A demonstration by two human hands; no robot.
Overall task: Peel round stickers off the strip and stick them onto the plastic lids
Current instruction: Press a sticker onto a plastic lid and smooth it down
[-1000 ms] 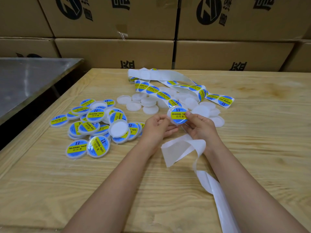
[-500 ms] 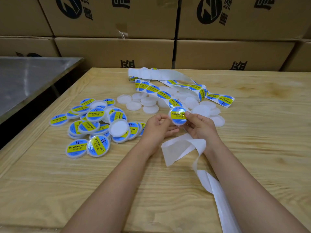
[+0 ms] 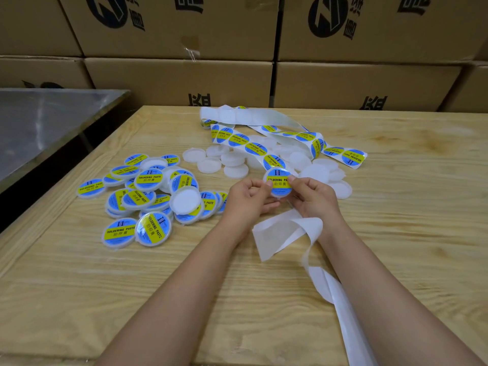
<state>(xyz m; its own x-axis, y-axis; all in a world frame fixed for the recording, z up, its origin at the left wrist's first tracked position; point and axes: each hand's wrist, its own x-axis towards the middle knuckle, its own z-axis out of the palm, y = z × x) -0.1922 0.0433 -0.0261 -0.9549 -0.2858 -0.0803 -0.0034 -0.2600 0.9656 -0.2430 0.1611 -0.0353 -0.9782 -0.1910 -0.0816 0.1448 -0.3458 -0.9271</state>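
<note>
Together, the left hand and right hand pinched a round white plastic lid bearing a blue-and-yellow sticker, held above the pale wooden table, just before the sticker strip.

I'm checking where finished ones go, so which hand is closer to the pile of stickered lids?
Left. The left hand sits just right of the pile, at its edge; the right hand is farther right, beyond the held lid.

Warehouse packing area: stacked cartons behind worktable.
</note>
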